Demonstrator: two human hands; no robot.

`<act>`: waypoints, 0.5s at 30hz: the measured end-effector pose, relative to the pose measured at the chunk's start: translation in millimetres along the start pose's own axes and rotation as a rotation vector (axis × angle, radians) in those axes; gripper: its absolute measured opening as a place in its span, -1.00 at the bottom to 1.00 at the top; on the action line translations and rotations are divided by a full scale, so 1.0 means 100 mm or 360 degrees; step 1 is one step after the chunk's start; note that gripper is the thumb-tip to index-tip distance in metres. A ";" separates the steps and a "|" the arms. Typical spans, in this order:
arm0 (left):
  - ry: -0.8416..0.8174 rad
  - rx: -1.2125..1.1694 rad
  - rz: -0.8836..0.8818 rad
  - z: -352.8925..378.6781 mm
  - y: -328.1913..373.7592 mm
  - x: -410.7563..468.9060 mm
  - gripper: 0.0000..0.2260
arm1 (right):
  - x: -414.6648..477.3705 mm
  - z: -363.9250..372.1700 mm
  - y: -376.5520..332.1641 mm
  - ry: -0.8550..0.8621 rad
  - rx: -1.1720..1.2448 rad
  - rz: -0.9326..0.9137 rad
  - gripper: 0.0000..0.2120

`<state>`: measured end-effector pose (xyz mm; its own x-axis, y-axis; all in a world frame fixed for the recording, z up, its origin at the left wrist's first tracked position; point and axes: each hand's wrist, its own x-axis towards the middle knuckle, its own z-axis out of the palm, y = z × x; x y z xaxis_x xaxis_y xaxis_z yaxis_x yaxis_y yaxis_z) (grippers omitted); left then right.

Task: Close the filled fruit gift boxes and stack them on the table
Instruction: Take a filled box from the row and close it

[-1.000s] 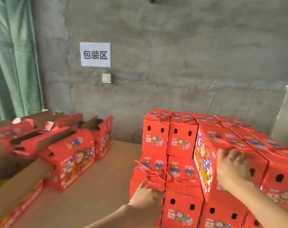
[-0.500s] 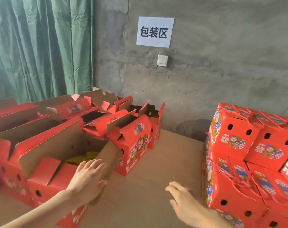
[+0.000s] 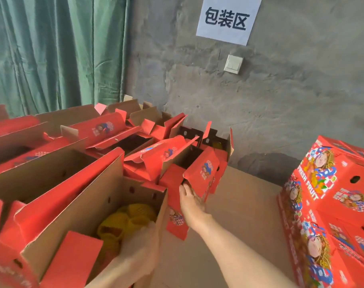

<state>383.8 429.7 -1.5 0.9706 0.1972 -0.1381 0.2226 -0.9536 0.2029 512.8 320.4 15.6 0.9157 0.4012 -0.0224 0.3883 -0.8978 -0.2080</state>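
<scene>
Up on the wall a paper sign (image 3: pixel 227 18) reads 包装区; the closed red boxes (image 3: pixel 326 183) stacked at the right of the desk (image 3: pixel 239 204) say FRESH FRUIT. At the near open box (image 3: pixel 89 215) of yellow-netted fruit (image 3: pixel 127 217), the left hand (image 3: pixel 139 252) is too blurred to tell its grip; the right hand (image 3: pixel 190 199) touches the next box (image 3: pixel 199 173), fingers straight.

Two bare forearms are shown, uncovered all the way to the lower edge of the view. The left hand (image 3: pixel 139 252) is smeared by blur, its outline soft; the right hand (image 3: pixel 191 201) is caught sharper, bare, the wrist plainly seen.
</scene>
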 end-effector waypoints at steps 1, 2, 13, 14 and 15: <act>0.0003 -0.0011 0.0000 0.03 -0.01 0.01 -0.60 | 0.07 0.04 0.00 -0.0018 -0.0145 0.0099 -0.32; -0.0006 -0.0026 -0.0005 0.05 -0.02 0.02 -0.60 | 0.12 0.07 -0.01 -0.0025 -0.0301 0.0145 -0.29; -0.0112 -0.0282 -0.0015 -0.09 0.03 -0.15 -0.51 | -0.32 -0.13 0.29 0.0051 -0.0373 0.0334 -0.61; -0.0087 -0.0318 -0.0007 -0.07 0.01 -0.16 -0.53 | -0.46 -0.15 0.38 0.0054 -0.0329 0.0363 -0.64; -0.0079 -0.0361 0.0010 -0.06 -0.01 -0.20 -0.58 | -0.61 -0.18 0.46 0.0047 -0.0287 0.0383 -0.67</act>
<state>365.0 427.9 6.5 0.9675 0.1747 -0.1828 0.2371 -0.8781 0.4156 477.2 251.2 24.5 0.9853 0.1697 -0.0208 0.1692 -0.9853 -0.0231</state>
